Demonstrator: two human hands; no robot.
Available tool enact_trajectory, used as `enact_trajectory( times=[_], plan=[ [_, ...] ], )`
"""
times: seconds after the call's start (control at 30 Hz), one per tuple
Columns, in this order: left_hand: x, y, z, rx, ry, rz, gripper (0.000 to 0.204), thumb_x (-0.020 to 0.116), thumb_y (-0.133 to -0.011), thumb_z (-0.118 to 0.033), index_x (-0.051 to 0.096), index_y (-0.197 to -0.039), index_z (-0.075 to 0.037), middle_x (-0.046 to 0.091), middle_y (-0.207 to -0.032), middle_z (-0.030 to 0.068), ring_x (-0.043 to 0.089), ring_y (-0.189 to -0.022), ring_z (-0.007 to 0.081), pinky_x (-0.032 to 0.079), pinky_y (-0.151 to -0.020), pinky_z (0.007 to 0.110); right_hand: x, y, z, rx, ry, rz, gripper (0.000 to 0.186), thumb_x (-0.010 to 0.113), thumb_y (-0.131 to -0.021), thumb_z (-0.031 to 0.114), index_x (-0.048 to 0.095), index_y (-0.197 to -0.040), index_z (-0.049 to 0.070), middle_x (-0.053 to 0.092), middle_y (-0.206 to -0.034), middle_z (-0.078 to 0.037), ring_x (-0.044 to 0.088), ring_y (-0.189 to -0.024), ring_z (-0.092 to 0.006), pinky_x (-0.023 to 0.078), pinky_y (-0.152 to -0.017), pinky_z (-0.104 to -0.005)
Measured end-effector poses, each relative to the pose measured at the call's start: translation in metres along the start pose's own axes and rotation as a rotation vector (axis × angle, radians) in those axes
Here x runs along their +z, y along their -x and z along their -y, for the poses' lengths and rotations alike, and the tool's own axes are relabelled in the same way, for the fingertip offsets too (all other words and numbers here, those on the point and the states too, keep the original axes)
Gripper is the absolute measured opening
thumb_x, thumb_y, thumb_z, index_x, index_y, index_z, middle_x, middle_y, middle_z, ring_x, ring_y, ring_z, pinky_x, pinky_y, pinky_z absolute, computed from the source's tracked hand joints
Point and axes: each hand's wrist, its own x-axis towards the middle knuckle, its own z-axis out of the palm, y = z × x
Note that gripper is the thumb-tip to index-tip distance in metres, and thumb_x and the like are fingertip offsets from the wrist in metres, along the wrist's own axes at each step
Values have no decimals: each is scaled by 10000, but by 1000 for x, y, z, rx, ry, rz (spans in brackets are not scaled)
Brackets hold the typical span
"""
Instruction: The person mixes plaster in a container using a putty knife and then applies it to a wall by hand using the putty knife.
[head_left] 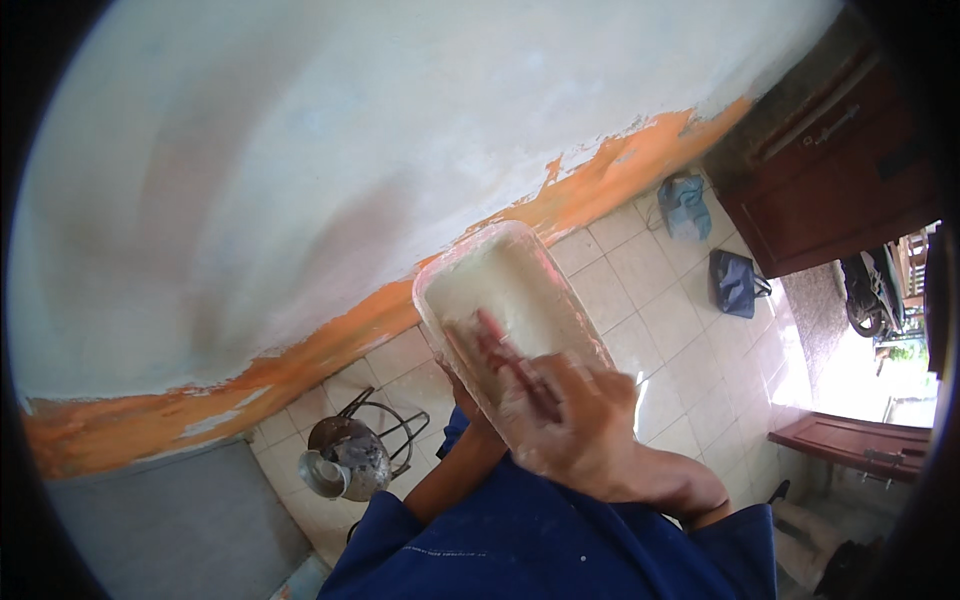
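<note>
A pinkish, paint-smeared rectangular tray (577, 300) is held up in front of my body. A layer of off-white paste (500, 285) covers its inside. My left hand (457, 385) grips the tray from its left side and underneath, most of the fingers hidden by it. Over the near right part of the tray, my right hand (572, 415) is closed round a slim red tool (508, 360), which points into the paste. Motion blurs the tool, so I cannot tell its exact kind. White smears mark my right fingers.
The wall (300, 170) is coated whitish above an orange band (600, 180). A round, stained stool (350, 445) with a pale container (322, 475) stands lower left. A bluish plastic bag (684, 208) and dark bag (735, 283) lie on floor tiles. Brown doors (830, 160) flank a bright doorway.
</note>
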Motion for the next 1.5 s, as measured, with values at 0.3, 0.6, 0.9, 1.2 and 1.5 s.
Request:
enact_trajectory(
  times=[0.3, 0.6, 0.9, 1.2, 1.5],
  plan=[
    [-4, -1, 3, -9, 72, 113, 683, 398, -942, -589, 256, -1490, -207, 379, -1459, 80, 405, -1300, 260, 344, -1079, 480, 0, 1, -5, -25, 16, -23, 141, 711, -714, 33, 604, -801, 2, 574, -603, -155, 589, -476, -300, 458, -446, -350],
    [8, -14, 8, -28, -57, 254, 639, 377, -972, -528, 273, -1479, -153, 361, -1474, 75, 402, -1300, 281, 354, -1069, 475, -3, -11, -3, 63, -2, -15, 130, 708, -750, 71, 595, -765, 9, 585, -593, -151, 611, -481, -278, 461, -434, -357],
    [38, -7, 12, -5, -247, 84, 631, 359, -970, -538, 273, -1480, -176, 386, -1456, 48, 420, -1292, 232, 359, -1068, 435, -4, -18, -7, 85, -45, -55, 121, 684, -745, 64, 611, -825, 9, 601, -631, -171, 607, -494, -323, 479, -456, -373],
    [34, -14, 15, -23, -233, 60, 652, 367, -962, -553, 277, -1475, -160, 393, -1447, 67, 421, -1291, 247, 360, -1069, 446, -4, -22, -9, 164, 66, -44, 133, 684, -769, 124, 609, -800, 19, 595, -606, -164, 618, -497, -312, 474, -459, -376],
    [25, -13, 11, -5, -203, 32, 674, 374, -954, -567, 280, -1470, -145, 401, -1438, 86, 423, -1291, 262, 362, -1070, 457, -14, -20, -11, 73, 144, -30, 158, 682, -752, 82, 592, -861, 11, 612, -684, -156, 622, -539, -303, 488, -474, -383]
  ],
)
